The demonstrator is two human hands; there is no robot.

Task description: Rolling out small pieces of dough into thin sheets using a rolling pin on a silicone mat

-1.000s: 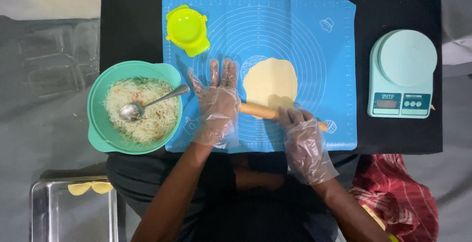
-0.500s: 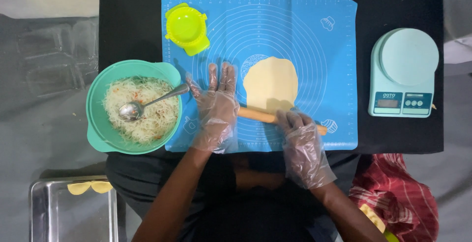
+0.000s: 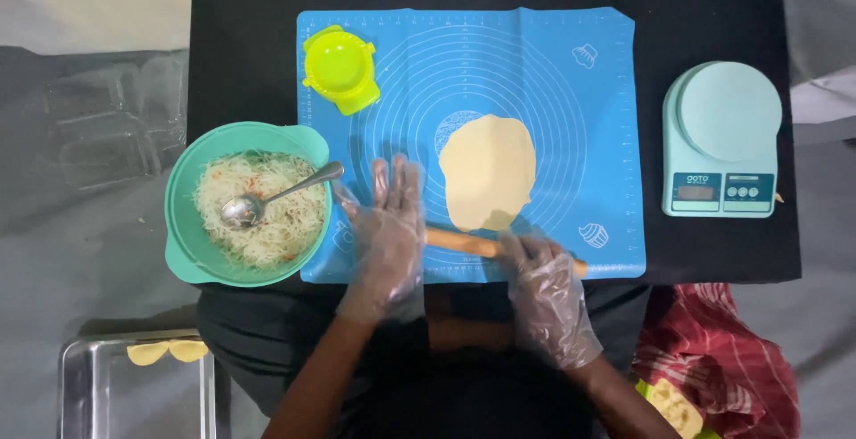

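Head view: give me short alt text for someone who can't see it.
Two gloved hands, left hand and right hand, press flat on a wooden rolling pin at the near edge of a flat dough round on a blue mat. A green bowl of noodles sits left, a scale right.

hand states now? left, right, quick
Left hand: open, flat on the rolling pin.
Right hand: open, palm pressing on the rolling pin, not gripping.
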